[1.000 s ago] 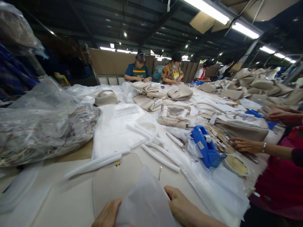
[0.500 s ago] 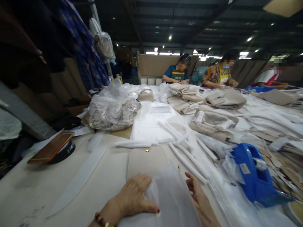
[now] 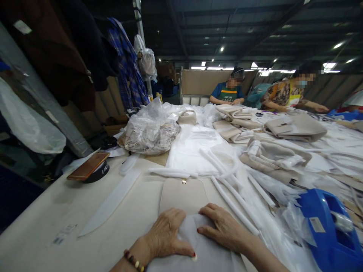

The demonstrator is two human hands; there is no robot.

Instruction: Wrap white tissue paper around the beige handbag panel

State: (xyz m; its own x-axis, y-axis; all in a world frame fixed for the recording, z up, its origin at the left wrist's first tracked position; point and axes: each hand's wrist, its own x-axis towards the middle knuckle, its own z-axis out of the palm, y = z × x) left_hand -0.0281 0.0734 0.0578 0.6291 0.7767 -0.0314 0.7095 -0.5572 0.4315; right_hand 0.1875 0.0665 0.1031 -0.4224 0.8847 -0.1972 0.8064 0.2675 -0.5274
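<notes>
A beige flap piece (image 3: 183,196) with a small gold clasp (image 3: 184,181) lies flat on the table in front of me. Over its near part is a translucent white sheet (image 3: 188,230). My left hand (image 3: 167,234), with a beaded bracelet at the wrist, rests on the sheet's left side, thumb spread from the fingers. On the right side, my right hand (image 3: 221,228) lies on the same sheet, its thumb also apart from its bent fingers. The near end of the flap piece is hidden under sheet and hands.
White foam strips (image 3: 235,200) run right of the piece. A blue tape dispenser (image 3: 326,226) stands at the right, a phone (image 3: 89,166) on a black round object at the left. Beyond are a plastic-wrapped bundle (image 3: 150,132), beige bags (image 3: 295,126) and two people working.
My right hand has moved left and onto the sheet, which now lies flatter. A second small metal fitting at the right is no longer visible. The view has shifted left.
</notes>
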